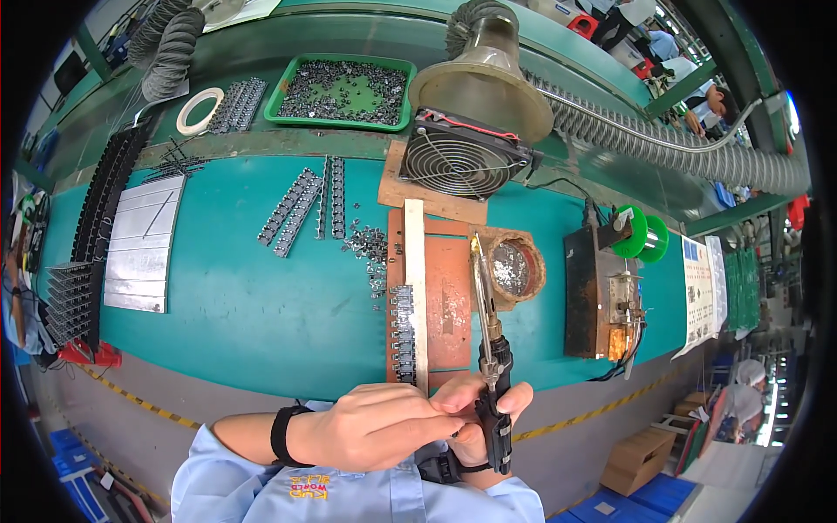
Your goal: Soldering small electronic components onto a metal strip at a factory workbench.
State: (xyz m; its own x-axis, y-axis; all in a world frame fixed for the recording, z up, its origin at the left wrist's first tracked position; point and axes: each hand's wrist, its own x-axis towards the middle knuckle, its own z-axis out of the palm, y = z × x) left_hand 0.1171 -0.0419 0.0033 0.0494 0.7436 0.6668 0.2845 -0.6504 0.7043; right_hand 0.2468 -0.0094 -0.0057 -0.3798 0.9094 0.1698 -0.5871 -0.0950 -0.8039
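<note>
In front of my chest, my right hand (pixel 472 443) is wrapped round the black handle of a soldering iron (pixel 490 336). The iron points away from me, its tip beside a round pot (pixel 514 267) of silvery material. Close against the right hand is my left hand (pixel 370 427), its fingers pinched together; what they hold, if anything, is too small to name. Just beyond the hands lies a reddish-brown board (pixel 449 301) with a pale wooden strip (pixel 415 261). A row of small black-and-metal parts (pixel 402 336) lines the strip's left side.
Loose small parts (pixel 366 248) and strips of parts (pixel 292 209) lie left of the board. Behind are a black fan (pixel 458 157), an extraction hood (pixel 479 83) and a green tray (pixel 283 100). A solder-feeding box (pixel 593 292) stands right; metal plates (pixel 144 244) lie left.
</note>
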